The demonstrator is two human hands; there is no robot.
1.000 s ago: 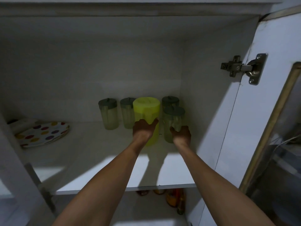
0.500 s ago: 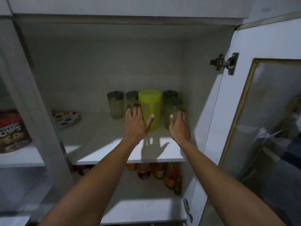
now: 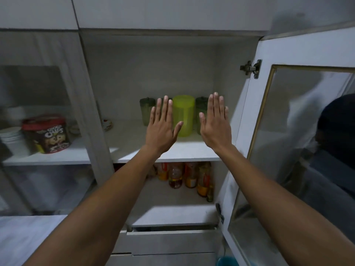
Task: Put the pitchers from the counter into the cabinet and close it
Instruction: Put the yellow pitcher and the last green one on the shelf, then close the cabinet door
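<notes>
A yellow-green pitcher (image 3: pixel 183 114) stands upright at the back of the cabinet's upper shelf (image 3: pixel 169 152). Several clear pitchers with dark green lids stand around it, one on the left (image 3: pixel 145 111) and others on the right (image 3: pixel 201 107), partly hidden by my hands. My left hand (image 3: pixel 162 128) is raised flat with fingers spread in front of the shelf, holding nothing. My right hand (image 3: pixel 216 125) is up beside it, also flat and empty. Neither hand touches a pitcher. The glass-paned cabinet door (image 3: pixel 299 143) hangs open on the right.
A closed glass door on the left shows a cereal tub (image 3: pixel 49 134) and stacked white bowls (image 3: pixel 11 140). A dotted plate (image 3: pixel 107 124) lies at the shelf's left. Bottles (image 3: pixel 184 177) fill the lower shelf. A drawer (image 3: pixel 169 240) sits below. The door glass reflects a person.
Both hands let go of the pitchers and drew back out of the cabinet, fingers spread. The view pulled back and down, showing more of the cabinet.
</notes>
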